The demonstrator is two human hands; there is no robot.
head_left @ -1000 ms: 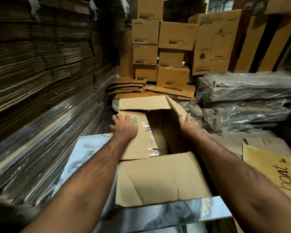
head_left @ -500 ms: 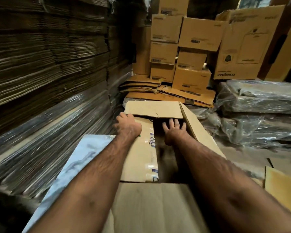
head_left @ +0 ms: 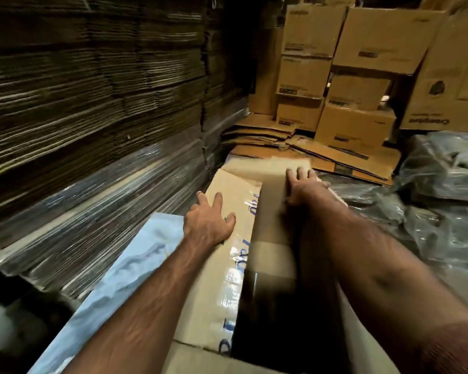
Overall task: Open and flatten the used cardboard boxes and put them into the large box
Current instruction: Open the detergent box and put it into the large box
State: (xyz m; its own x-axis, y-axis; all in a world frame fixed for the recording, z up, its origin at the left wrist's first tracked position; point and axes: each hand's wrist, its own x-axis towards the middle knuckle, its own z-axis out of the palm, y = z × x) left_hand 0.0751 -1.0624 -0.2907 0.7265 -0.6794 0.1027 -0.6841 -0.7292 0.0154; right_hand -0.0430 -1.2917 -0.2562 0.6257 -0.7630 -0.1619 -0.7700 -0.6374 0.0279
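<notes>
1. Cardboard box [head_left: 224,268] lies low in front of the person, beside the wrapped stack of flat cardboard [head_left: 87,130] on the left; a taped flap with blue print faces up, a dark opening shows just to its right.
2. Left hand [head_left: 208,222] presses flat on that flap, fingers spread and straight; it grips nothing.
3. Right hand [head_left: 304,186] reaches further ahead, fingers straight against the box's far panel; open too.
4. Stacked brown cartons [head_left: 354,76] stand behind; plastic-wrapped bundles [head_left: 441,190] lie to the right.
</notes>
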